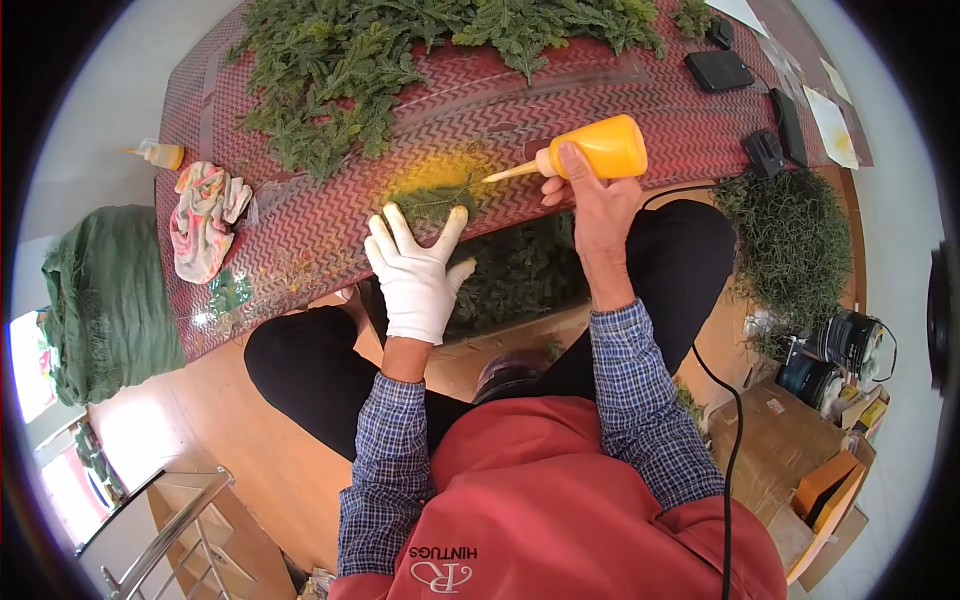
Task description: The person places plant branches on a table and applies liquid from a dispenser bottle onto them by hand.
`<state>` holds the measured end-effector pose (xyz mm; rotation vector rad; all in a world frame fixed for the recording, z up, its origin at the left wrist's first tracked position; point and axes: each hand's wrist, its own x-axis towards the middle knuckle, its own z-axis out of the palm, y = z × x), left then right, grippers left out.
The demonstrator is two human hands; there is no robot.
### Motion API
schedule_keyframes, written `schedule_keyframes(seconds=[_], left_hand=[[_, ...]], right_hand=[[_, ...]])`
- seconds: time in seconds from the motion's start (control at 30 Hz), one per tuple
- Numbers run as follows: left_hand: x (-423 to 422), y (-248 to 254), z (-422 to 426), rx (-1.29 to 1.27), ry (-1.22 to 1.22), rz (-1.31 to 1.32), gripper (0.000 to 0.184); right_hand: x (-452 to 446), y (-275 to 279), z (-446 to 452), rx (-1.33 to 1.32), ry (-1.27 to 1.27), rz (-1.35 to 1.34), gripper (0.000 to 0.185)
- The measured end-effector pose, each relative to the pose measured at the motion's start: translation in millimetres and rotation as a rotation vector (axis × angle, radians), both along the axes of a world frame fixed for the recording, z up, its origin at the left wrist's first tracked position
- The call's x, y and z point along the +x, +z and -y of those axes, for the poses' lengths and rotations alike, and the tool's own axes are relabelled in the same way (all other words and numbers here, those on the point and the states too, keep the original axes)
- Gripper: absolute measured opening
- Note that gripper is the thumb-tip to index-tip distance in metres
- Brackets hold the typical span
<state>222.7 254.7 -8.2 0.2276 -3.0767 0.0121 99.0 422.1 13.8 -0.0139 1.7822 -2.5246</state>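
My left hand, in a white glove with yellowed fingertips, lies spread on the near edge of the red patterned table. Its fingertips touch a small green leafy sprig. Bare fingers of my right hand are wrapped round a yellow squeeze bottle, which is tilted on its side. The bottle's long nozzle points left, with its tip at the right end of the sprig. Yellow stains surround the sprig on the table cover.
Green foliage is piled along the table's far side. A stained cloth and a small bottle lie at the left. Black devices sit at the right. Below the table edge is more foliage; a black cable hangs at the right.
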Motion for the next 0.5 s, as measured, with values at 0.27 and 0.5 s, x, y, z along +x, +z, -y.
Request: schedule_keyframes(seconds=[0.27,0.5], left_hand=[[-0.7,4.2,3.6,0.026,-0.018,0.007,0.067],[-11.7,14.5,27.5,0.037,-0.084,-0.218,0.081]], right_hand=[[-9.3,6.4,1.0,0.030,0.018,-0.023,0.021],[-24.5,45.1,-18.3,-0.056,-0.046,-0.130,0.022]])
